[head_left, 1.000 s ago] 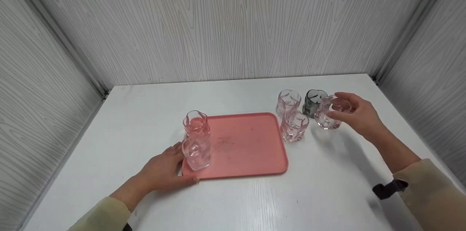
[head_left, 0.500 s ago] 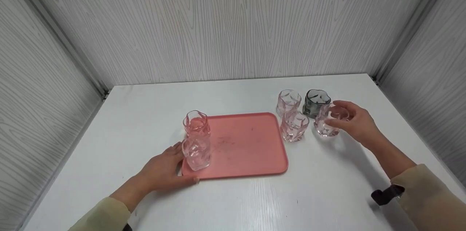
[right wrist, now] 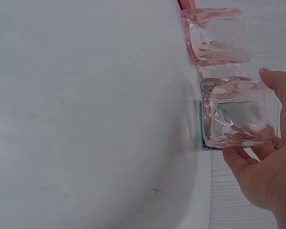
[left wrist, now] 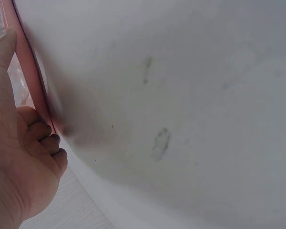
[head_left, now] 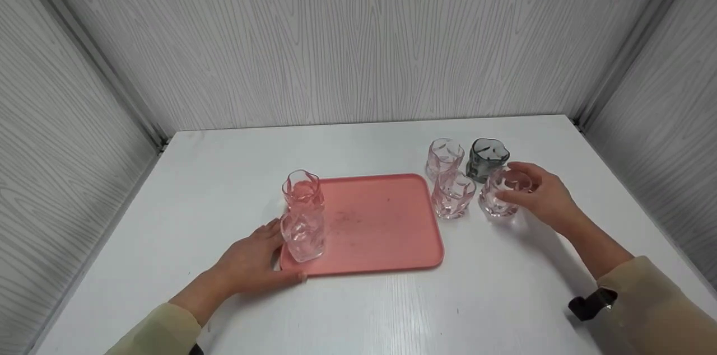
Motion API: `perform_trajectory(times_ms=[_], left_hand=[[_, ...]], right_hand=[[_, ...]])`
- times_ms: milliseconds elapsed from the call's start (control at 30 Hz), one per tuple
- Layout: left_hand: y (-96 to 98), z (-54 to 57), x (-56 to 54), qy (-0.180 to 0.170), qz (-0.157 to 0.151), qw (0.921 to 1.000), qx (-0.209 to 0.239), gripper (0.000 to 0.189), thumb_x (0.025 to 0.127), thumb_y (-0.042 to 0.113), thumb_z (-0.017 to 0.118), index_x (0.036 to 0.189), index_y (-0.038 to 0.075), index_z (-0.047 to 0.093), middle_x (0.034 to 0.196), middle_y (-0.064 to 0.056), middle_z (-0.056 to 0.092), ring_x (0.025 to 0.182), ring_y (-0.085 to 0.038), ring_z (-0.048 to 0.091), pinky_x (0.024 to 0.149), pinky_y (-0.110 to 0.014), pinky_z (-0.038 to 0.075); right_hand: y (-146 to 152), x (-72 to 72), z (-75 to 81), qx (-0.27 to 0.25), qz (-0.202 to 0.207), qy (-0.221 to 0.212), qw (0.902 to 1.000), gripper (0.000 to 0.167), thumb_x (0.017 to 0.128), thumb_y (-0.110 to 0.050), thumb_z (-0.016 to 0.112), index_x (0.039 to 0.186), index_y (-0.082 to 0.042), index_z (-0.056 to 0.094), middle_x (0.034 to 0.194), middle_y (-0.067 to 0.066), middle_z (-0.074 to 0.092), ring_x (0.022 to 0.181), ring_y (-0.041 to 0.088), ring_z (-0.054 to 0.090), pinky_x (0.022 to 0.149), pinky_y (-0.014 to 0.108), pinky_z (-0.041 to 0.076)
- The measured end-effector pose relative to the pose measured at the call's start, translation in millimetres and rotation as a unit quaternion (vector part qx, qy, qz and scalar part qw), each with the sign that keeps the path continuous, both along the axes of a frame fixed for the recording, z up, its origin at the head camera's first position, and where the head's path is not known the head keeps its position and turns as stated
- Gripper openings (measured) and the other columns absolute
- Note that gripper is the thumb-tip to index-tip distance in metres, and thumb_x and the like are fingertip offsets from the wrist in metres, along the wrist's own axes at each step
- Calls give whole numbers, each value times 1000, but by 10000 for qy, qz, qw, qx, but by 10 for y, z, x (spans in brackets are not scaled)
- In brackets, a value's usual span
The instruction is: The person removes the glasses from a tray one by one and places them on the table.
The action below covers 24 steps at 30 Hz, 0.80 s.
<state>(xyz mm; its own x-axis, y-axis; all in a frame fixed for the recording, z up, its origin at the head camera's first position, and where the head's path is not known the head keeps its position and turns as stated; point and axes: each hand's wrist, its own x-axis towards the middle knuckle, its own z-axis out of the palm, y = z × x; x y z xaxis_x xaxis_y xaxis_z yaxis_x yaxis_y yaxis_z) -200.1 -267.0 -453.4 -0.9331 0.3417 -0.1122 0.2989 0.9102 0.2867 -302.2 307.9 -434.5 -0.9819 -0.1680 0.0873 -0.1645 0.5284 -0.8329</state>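
Observation:
My right hand (head_left: 540,195) pinches a clear pinkish glass tumbler (head_left: 493,198) between thumb and fingers, upright, just in front of a grey tumbler (head_left: 483,163). Whether its base touches the table is hard to tell. In the right wrist view the held tumbler (right wrist: 238,112) overlaps the grey one. At the left, my left hand (head_left: 252,260) grips the near left corner of a pink tray (head_left: 381,226), thumb along the front rim and fingers by the left side. On the tray's left end stand two tumblers, a clear one (head_left: 303,240) in front of a pinkish one (head_left: 302,190).
Two more pinkish tumblers, a near one (head_left: 452,195) and a far one (head_left: 444,158), stand at the tray's right edge, left of the held tumbler. White wood-grained panels (head_left: 358,41) enclose the white table (head_left: 403,310) at the back and both sides.
My right hand has lowered the tumbler and brought it towards me and slightly left, revealing more of the grey tumbler. The left hand and the tray have stayed in place.

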Motion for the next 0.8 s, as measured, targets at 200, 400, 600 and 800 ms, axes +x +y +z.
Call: perform_trajectory(times_ms=[200, 400, 600, 800], left_hand=[[-3, 0, 0, 48, -26, 10000, 21, 113, 85, 86, 61, 168, 13, 33, 172, -7, 31, 159, -35, 28, 117, -64, 39], [-3, 2, 3, 80, -43, 10000, 37, 113, 85, 85, 61, 167, 12, 34, 172, -8, 32, 158, -36, 29, 117, -64, 39], [-12, -8, 2, 161, -75, 9998, 31, 112, 86, 85, 61, 167, 12, 35, 172, -9, 33, 158, -37, 30, 114, -65, 41], [-11, -15, -3, 167, -100, 9998, -12, 113, 86, 85, 60, 167, 11, 35, 172, -9, 33, 157, -38, 31, 115, -64, 41]], right_hand=[[-8, 0, -10, 32, -5, -23, 10000, 82, 93, -37, 84, 159, -6, 46, 142, 14, 65, 116, 21, 56, 84, 17, 48], [-19, -2, -24, 115, 5, 28, 9999, 80, 94, -35, 84, 159, -6, 46, 141, 15, 66, 112, 19, 55, 82, 19, 48], [-24, -20, -54, 112, -32, 27, 9999, 78, 94, -32, 84, 158, -8, 47, 139, 15, 66, 109, 18, 54, 81, 21, 48], [-13, -31, -70, 97, -6, 9, 10000, 79, 95, -31, 83, 160, -7, 45, 142, 15, 65, 110, 19, 53, 80, 20, 48]])
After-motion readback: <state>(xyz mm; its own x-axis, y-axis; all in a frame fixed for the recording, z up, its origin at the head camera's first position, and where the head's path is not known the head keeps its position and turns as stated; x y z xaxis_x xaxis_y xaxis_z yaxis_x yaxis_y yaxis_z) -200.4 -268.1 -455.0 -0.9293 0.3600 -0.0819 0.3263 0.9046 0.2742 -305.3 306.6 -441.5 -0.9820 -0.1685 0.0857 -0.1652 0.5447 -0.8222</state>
